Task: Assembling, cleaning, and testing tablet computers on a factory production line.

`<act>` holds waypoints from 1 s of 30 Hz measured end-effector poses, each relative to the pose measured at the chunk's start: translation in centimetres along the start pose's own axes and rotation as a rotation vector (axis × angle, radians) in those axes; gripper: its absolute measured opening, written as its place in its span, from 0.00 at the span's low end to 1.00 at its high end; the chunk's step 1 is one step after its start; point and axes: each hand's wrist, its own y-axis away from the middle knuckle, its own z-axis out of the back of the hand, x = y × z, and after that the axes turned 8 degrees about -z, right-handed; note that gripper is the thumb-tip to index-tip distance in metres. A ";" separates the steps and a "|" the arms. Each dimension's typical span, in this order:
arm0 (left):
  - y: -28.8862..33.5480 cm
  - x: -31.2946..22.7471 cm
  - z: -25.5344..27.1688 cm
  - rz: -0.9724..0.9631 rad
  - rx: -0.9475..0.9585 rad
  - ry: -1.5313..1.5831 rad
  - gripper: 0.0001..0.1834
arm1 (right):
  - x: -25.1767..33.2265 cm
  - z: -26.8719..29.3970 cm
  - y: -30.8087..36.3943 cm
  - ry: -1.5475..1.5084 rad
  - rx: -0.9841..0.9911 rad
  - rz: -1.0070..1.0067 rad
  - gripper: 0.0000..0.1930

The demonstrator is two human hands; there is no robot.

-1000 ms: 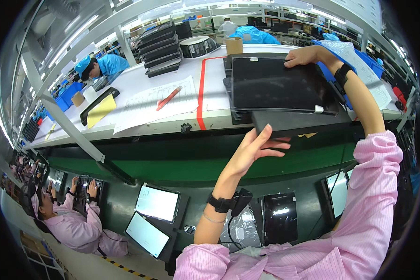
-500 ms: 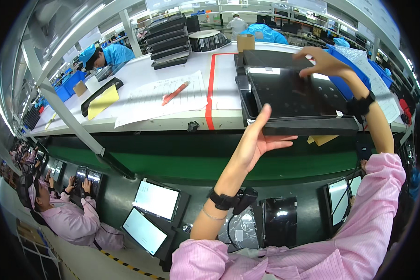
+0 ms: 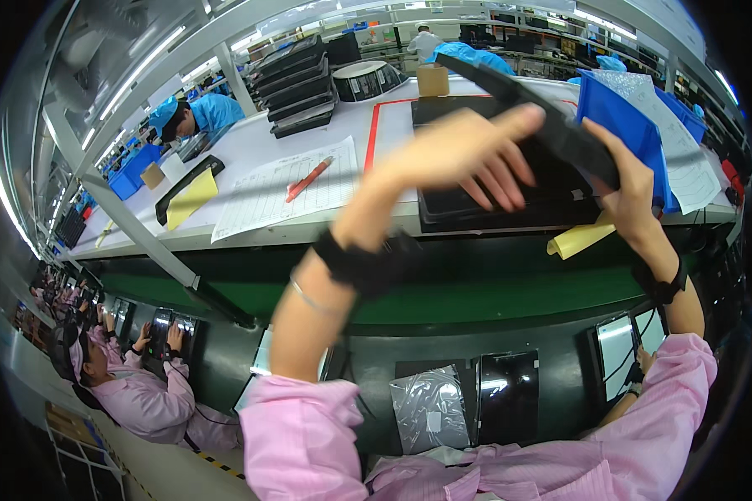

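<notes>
A flat black tray point(image 3: 551, 125) is tipped up over the shelf, seen nearly edge-on. My right hand point(image 3: 631, 179) grips its lower right end. My left hand point(image 3: 464, 154), blurred by motion, reaches in from the left with fingers apart. Its thumb side overlaps the tray's edge, and I cannot tell whether it touches. Beneath both hands another black tray point(image 3: 459, 213) lies flat at the shelf's front edge, partly hidden. A folded yellow paper point(image 3: 578, 240) sticks out over that edge, below my right hand.
Left on the white shelf are a written sheet point(image 3: 263, 188) with a red pen point(image 3: 309, 179), and a tray stack point(image 3: 292, 83). A blue bin point(image 3: 614, 125) stands right. On the green bench below lie a bagged panel point(image 3: 430, 409) and a dark glossy panel point(image 3: 507, 397). Co-workers sit nearby.
The upper tray has been lifted off and tilted up, now in my right hand. My left hand has left the tray's front edge and risen. The yellow paper shows more.
</notes>
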 end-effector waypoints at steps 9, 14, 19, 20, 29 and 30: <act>-8.3 14.4 13.9 0.589 -0.583 -0.131 0.57 | -1.8 2.3 -1.4 0.054 -0.138 0.142 0.30; -10.3 16.5 14.6 0.654 -0.385 -0.275 0.44 | -2.7 2.9 -1.1 0.018 -0.173 0.170 0.28; -11.3 17.4 16.4 0.686 -0.332 -0.159 0.42 | -4.3 3.3 -0.2 -0.024 -0.179 0.109 0.29; -11.2 18.2 17.1 0.515 -0.432 -0.150 0.38 | -4.3 3.3 -0.2 -0.046 -0.157 0.115 0.29; -8.3 10.4 17.8 -0.349 -1.414 0.013 0.20 | -2.4 2.3 0.8 0.201 -0.031 0.272 0.26; -6.0 10.6 19.2 -0.433 -1.545 -0.078 0.17 | -2.1 2.0 0.8 0.200 -0.047 0.286 0.25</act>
